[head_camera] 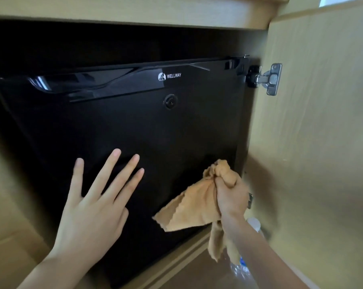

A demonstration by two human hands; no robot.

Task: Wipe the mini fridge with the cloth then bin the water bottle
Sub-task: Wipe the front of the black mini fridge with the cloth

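Note:
The black mini fridge (155,130) fills a wooden cabinet recess, its door shut, with a white logo and a round lock near the top. My left hand (93,207) lies flat on the lower left of the door, fingers spread. My right hand (230,195) is closed on a bunched tan cloth (189,209) at the door's lower right; loose corners hang down. A clear water bottle (242,268) with a white cap stands on the floor below, mostly hidden behind my right forearm.
The open wooden cabinet door (322,142) stands close on the right, held by a metal hinge (268,79). A wooden shelf edge (134,11) runs overhead. A wooden base ledge (176,259) runs below the fridge.

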